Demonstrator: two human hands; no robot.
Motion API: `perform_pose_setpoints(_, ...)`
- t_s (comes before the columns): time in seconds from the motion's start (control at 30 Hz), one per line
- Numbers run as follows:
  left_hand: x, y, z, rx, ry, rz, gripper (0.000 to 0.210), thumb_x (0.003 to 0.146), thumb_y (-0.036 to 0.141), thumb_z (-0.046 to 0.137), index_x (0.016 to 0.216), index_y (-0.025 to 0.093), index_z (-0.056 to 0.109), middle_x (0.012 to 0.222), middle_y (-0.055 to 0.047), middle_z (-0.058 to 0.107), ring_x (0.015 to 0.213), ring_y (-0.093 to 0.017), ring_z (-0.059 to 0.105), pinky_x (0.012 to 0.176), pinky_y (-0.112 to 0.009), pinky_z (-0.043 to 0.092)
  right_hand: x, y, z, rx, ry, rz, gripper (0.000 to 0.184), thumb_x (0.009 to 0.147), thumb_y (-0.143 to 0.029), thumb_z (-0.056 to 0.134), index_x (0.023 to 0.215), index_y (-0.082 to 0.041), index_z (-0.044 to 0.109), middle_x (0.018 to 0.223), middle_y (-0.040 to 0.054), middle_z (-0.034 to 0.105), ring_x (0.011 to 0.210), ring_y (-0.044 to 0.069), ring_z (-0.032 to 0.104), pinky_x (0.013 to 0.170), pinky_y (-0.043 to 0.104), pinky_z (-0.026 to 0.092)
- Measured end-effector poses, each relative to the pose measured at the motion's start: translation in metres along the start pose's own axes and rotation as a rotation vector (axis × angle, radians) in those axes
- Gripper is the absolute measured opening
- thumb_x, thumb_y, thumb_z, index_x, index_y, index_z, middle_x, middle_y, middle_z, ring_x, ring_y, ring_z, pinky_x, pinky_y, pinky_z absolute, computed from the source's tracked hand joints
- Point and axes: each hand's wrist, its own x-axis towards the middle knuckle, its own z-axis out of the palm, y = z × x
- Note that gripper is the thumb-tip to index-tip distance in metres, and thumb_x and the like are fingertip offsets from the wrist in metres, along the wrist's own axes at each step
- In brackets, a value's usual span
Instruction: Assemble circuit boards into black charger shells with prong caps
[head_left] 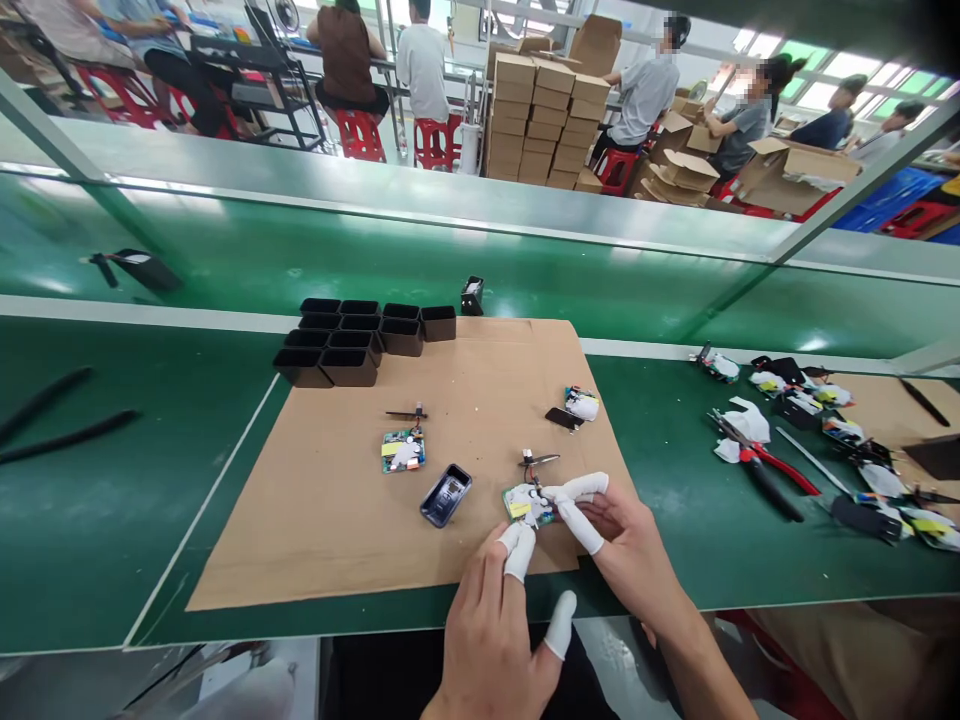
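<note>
A small circuit board (529, 505) with white filler and a yellow part lies on the brown sheet, a wired dark piece at its far side. White finger cots cover several of my fingertips. My right hand (626, 545) holds the board's right edge between its fingers. At the near edge, the fingertips of my left hand (491, 620) rest against the board, its thumb well apart. Left of the hands lies a shiny dark open case (446, 495). Beyond that sits a second circuit board (403, 451). A third board (582, 403) lies farther back beside a small black plate (563, 418).
Black open boxes (352, 365) stand in rows at the sheet's back left. Red-and-black pliers (765, 465) and several boards (847, 432) lie on the green table at right. Black strips (71, 435) lie far left. Beyond the partition, people sit near stacked cartons (544, 120).
</note>
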Motion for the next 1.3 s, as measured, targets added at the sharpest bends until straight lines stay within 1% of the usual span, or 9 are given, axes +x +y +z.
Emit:
perform_pose_setpoints(0.13, 0.003, 0.005, 0.001, 0.071, 0.01, 0.022, 0.045, 0.1, 0.029, 0.066, 0.14, 0.009, 0.062, 0.12, -0.023, 0.076, 0.116, -0.037, 0.077, 0.093, -0.046, 0.067, -0.002, 0.001, 0.0, -0.036, 0.065, -0.063, 0.017, 0.104, -0.042, 0.074, 0.109, -0.026, 0.072, 0.125, 0.0102, 0.081, 0.109, 0.025, 0.082, 0.101, 0.039, 0.07)
perform_pose_setpoints(0.23, 0.005, 0.006, 0.002, 0.136, -0.011, 0.044, 0.039, 0.102, 0.025, 0.065, 0.134, 0.004, 0.065, 0.12, -0.023, 0.075, 0.119, -0.034, 0.075, 0.097, -0.041, 0.064, -0.007, -0.001, -0.001, -0.226, 0.14, -0.213, 0.009, 0.105, -0.033, 0.072, 0.11, -0.026, 0.073, 0.13, 0.0101, 0.079, 0.111, 0.025, 0.081, 0.096, 0.035, 0.07)
perform_pose_setpoints(0.33, 0.003, 0.005, 0.003, 0.165, -0.019, 0.056, 0.039, 0.103, 0.025, 0.064, 0.133, 0.001, 0.066, 0.122, -0.024, 0.073, 0.12, -0.034, 0.073, 0.099, -0.04, 0.063, -0.016, -0.005, 0.002, -0.405, 0.179, -0.336, 0.016, 0.105, -0.025, 0.07, 0.12, -0.028, 0.074, 0.122, 0.0072, 0.083, 0.11, 0.023, 0.081, 0.097, 0.033, 0.068)
perform_pose_setpoints(0.5, -0.001, -0.002, 0.003, 0.21, -0.049, 0.116, 0.046, 0.098, 0.022, 0.064, 0.139, 0.0, 0.065, 0.126, -0.026, 0.07, 0.116, -0.034, 0.072, 0.096, -0.04, 0.064, -0.035, -0.008, 0.019, -0.503, 0.19, -0.304, 0.022, 0.106, -0.023, 0.065, 0.126, -0.029, 0.072, 0.124, 0.0066, 0.083, 0.106, 0.022, 0.083, 0.088, 0.029, 0.069)
perform_pose_setpoints(0.67, -0.003, -0.006, 0.004, 0.173, -0.058, 0.124, 0.047, 0.096, 0.019, 0.062, 0.139, -0.002, 0.064, 0.129, -0.028, 0.069, 0.132, -0.036, 0.068, 0.104, -0.04, 0.062, -0.042, -0.001, 0.031, -0.546, 0.265, -0.43, 0.027, 0.105, -0.015, 0.062, 0.129, -0.025, 0.069, 0.124, 0.0099, 0.08, 0.111, 0.021, 0.08, 0.091, 0.027, 0.067)
perform_pose_setpoints(0.8, -0.009, -0.004, 0.008, 0.131, -0.01, 0.09, 0.044, 0.101, 0.024, 0.054, 0.137, 0.001, 0.066, 0.127, -0.025, 0.072, 0.136, -0.036, 0.067, 0.107, -0.042, 0.061, -0.042, 0.007, 0.029, -0.635, 0.233, -0.528, 0.028, 0.105, -0.012, 0.06, 0.129, -0.022, 0.069, 0.119, 0.0105, 0.08, 0.112, 0.023, 0.078, 0.095, 0.031, 0.065)
perform_pose_setpoints(0.9, -0.014, -0.003, 0.014, 0.103, 0.033, 0.06, 0.044, 0.104, 0.026, 0.048, 0.135, 0.002, 0.067, 0.123, -0.025, 0.075, 0.136, -0.036, 0.068, 0.107, -0.043, 0.061, -0.041, 0.011, 0.028, -0.721, 0.206, -0.575, 0.023, 0.107, -0.017, 0.057, 0.126, -0.022, 0.069, 0.116, 0.0118, 0.081, 0.109, 0.024, 0.08, 0.092, 0.032, 0.066)
perform_pose_setpoints(1.1, -0.019, -0.006, 0.024, 0.106, 0.119, 0.061, 0.046, 0.108, 0.028, 0.036, 0.126, 0.004, 0.072, 0.114, -0.025, 0.075, 0.129, -0.035, 0.073, 0.103, -0.042, 0.062, -0.043, 0.003, 0.028, -0.81, 0.139, -0.459, 0.019, 0.107, -0.025, 0.057, 0.123, -0.025, 0.067, 0.119, 0.0124, 0.081, 0.104, 0.026, 0.084, 0.082, 0.032, 0.07)
perform_pose_setpoints(1.3, -0.023, -0.008, 0.024, 0.097, 0.094, 0.049, 0.047, 0.107, 0.03, 0.037, 0.129, 0.004, 0.071, 0.116, -0.025, 0.076, 0.131, -0.036, 0.073, 0.104, -0.044, 0.063, -0.043, 0.003, 0.025, -0.614, 0.072, -0.205, 0.031, 0.104, -0.025, 0.061, 0.135, -0.027, 0.064, 0.127, 0.0112, 0.081, 0.104, 0.025, 0.085, 0.078, 0.027, 0.072)
